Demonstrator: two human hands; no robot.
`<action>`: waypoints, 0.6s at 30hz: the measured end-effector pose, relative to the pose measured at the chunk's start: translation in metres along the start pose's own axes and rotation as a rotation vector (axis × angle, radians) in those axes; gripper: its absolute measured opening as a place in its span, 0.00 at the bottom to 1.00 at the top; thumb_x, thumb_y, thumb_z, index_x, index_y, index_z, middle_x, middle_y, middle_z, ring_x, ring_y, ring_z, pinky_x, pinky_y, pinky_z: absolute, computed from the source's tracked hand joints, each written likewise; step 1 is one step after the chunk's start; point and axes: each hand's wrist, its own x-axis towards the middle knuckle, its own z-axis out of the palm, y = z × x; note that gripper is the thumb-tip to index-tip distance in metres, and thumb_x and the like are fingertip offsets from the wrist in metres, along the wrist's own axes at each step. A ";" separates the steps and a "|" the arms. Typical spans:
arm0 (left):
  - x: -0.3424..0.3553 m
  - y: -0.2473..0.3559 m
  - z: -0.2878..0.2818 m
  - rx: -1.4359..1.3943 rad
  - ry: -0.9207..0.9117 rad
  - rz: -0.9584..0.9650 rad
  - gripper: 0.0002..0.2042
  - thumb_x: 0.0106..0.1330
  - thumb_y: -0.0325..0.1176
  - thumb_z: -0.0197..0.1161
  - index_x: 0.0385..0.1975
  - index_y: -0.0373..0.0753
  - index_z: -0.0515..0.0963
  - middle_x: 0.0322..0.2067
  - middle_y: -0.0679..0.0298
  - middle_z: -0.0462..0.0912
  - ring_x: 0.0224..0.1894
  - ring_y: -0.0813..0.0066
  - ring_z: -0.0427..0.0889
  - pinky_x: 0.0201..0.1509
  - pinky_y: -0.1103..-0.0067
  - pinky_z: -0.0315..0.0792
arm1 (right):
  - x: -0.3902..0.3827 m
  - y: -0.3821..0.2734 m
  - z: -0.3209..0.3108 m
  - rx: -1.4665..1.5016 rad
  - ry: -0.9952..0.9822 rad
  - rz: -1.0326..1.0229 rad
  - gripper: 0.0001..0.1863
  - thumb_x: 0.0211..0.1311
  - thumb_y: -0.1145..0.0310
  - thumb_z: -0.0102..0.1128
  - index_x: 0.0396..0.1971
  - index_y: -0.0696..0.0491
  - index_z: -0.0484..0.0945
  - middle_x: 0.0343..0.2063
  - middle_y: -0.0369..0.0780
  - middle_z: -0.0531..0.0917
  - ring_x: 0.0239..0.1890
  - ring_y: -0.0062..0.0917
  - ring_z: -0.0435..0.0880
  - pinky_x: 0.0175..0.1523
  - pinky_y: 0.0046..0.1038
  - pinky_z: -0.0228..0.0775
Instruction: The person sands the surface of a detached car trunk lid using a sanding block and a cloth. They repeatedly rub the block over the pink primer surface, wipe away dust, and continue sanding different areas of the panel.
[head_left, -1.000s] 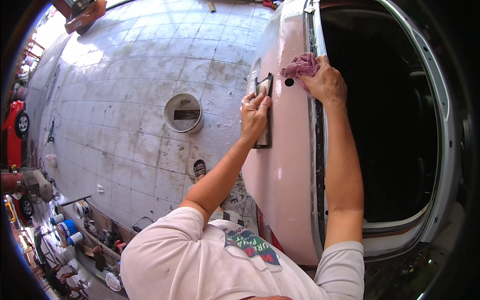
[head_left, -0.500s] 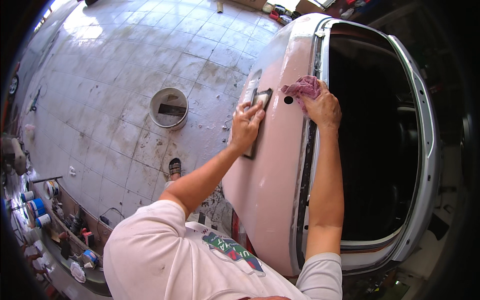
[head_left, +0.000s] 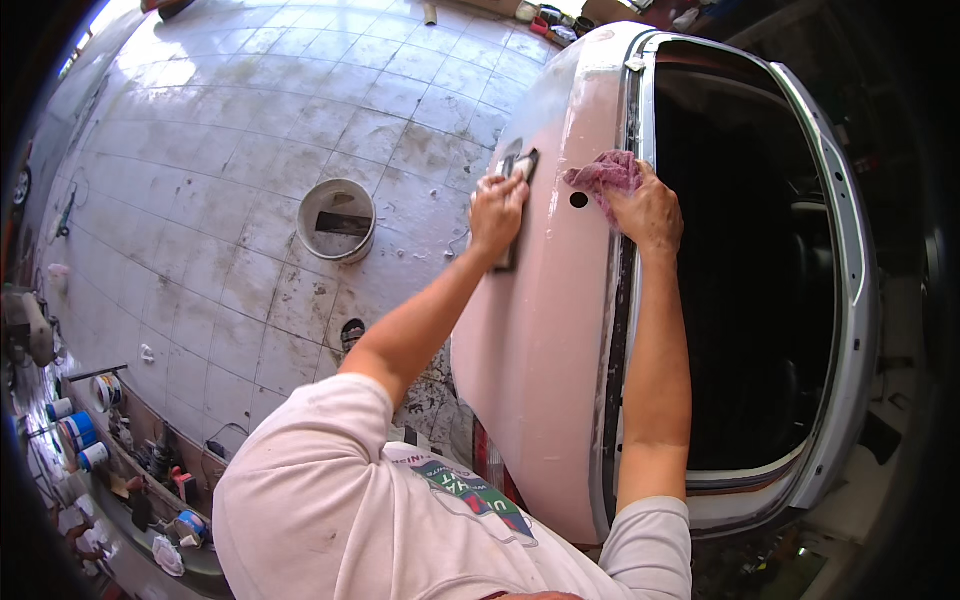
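Note:
My left hand point(head_left: 497, 215) is closed over a long dark sanding block point(head_left: 529, 162) that lies flat against the pink, primed side panel point(head_left: 555, 340) of a car. Fingers hide the block's middle; both its ends show. My right hand point(head_left: 652, 212) grips a crumpled pinkish-purple cloth point(head_left: 610, 174) at the lower edge of the side window opening. Just beside the cloth, the panel has a round dark hole point(head_left: 579, 200). Wet-looking highlights run along the panel's upper part.
A round bucket point(head_left: 357, 250) with a dark flat piece inside stands on the dirty tiled floor point(head_left: 240, 190) to the left. Tins and tools crowd a bench point(head_left: 150, 500) at lower left. The dark window opening point(head_left: 740, 280) lies right of my right arm.
My left hand has slid the sanding block farther up the panel, away from me. My right hand and the cloth have stayed almost in place.

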 end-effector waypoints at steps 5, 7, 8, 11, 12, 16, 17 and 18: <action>0.040 0.003 0.011 0.026 -0.058 -0.202 0.19 0.75 0.54 0.63 0.60 0.58 0.88 0.63 0.54 0.81 0.64 0.47 0.80 0.69 0.58 0.73 | -0.001 -0.004 -0.003 0.013 -0.008 0.006 0.37 0.58 0.35 0.74 0.60 0.44 0.83 0.47 0.50 0.91 0.53 0.49 0.91 0.57 0.48 0.84; -0.020 0.012 0.017 0.034 -0.038 -0.031 0.19 0.75 0.53 0.64 0.60 0.59 0.88 0.62 0.52 0.81 0.65 0.48 0.78 0.70 0.58 0.71 | -0.005 0.008 -0.002 0.015 -0.027 0.049 0.37 0.57 0.35 0.75 0.60 0.43 0.83 0.47 0.49 0.91 0.53 0.48 0.91 0.56 0.48 0.84; -0.052 0.023 0.011 0.093 -0.025 0.041 0.18 0.75 0.51 0.64 0.59 0.56 0.89 0.61 0.52 0.81 0.66 0.49 0.77 0.70 0.60 0.70 | -0.007 0.016 0.002 0.021 -0.041 0.063 0.38 0.56 0.35 0.75 0.61 0.43 0.83 0.48 0.49 0.91 0.53 0.48 0.91 0.57 0.48 0.84; -0.026 0.011 0.015 -0.039 0.018 0.091 0.18 0.74 0.45 0.68 0.58 0.47 0.89 0.56 0.45 0.84 0.57 0.50 0.83 0.66 0.65 0.76 | -0.004 0.011 -0.001 0.024 -0.029 0.065 0.39 0.55 0.34 0.76 0.62 0.43 0.83 0.48 0.48 0.91 0.53 0.47 0.91 0.57 0.48 0.84; 0.007 0.011 0.017 -0.019 0.056 0.086 0.18 0.74 0.45 0.67 0.58 0.46 0.89 0.55 0.45 0.85 0.58 0.51 0.84 0.65 0.66 0.76 | -0.003 0.004 -0.001 0.027 -0.021 0.059 0.40 0.55 0.34 0.76 0.62 0.43 0.82 0.48 0.48 0.91 0.54 0.47 0.90 0.57 0.48 0.84; 0.093 0.018 0.021 0.003 -0.016 -0.304 0.18 0.75 0.45 0.64 0.58 0.45 0.89 0.54 0.48 0.86 0.54 0.44 0.85 0.63 0.63 0.76 | 0.002 -0.008 -0.010 0.078 -0.022 0.027 0.39 0.55 0.34 0.77 0.63 0.42 0.83 0.48 0.48 0.92 0.54 0.45 0.91 0.59 0.46 0.84; 0.082 -0.002 0.017 0.027 -0.050 -0.208 0.18 0.76 0.45 0.64 0.59 0.45 0.88 0.55 0.46 0.85 0.56 0.45 0.84 0.65 0.62 0.75 | -0.006 -0.011 -0.009 0.080 -0.006 0.028 0.40 0.54 0.34 0.77 0.62 0.42 0.83 0.48 0.48 0.92 0.54 0.44 0.91 0.59 0.45 0.85; 0.069 -0.015 0.014 0.040 -0.093 -0.099 0.19 0.76 0.44 0.63 0.59 0.44 0.88 0.57 0.45 0.84 0.58 0.45 0.82 0.66 0.62 0.74 | -0.007 -0.008 -0.010 0.100 0.008 0.023 0.38 0.55 0.35 0.77 0.61 0.42 0.84 0.47 0.48 0.92 0.53 0.44 0.91 0.59 0.45 0.85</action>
